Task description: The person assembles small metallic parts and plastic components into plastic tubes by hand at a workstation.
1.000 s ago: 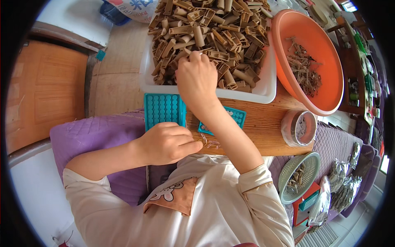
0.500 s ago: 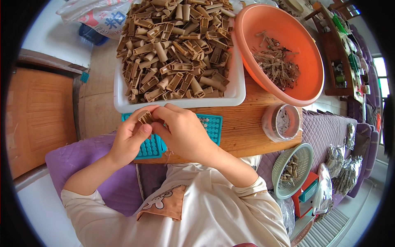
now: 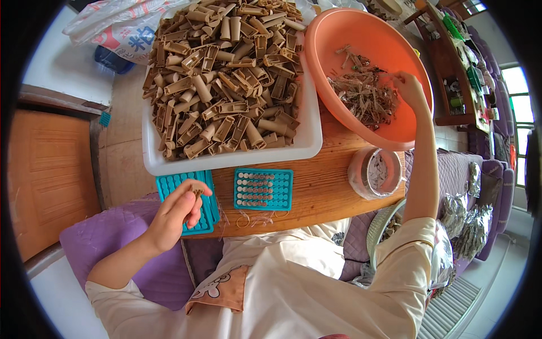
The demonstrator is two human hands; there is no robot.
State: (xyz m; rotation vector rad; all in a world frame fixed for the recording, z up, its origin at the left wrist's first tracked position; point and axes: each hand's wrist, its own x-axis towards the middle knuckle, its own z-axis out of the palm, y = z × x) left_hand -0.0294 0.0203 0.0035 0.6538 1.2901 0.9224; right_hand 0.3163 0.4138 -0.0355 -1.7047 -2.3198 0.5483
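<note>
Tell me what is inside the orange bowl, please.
The orange bowl holds a loose pile of thin brownish metal pieces. The right hand reaches into it, hiding what lies under its fingers.

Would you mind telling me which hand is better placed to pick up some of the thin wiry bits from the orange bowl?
The right hand, most likely: it already reaches into the orange bowl, beside the wiry pieces. The left hand is over the teal tray, pinching a small brown piece.

Cream long-sleeved top [image 3: 316, 294] with a tan cartoon patch [image 3: 217, 288].
</note>
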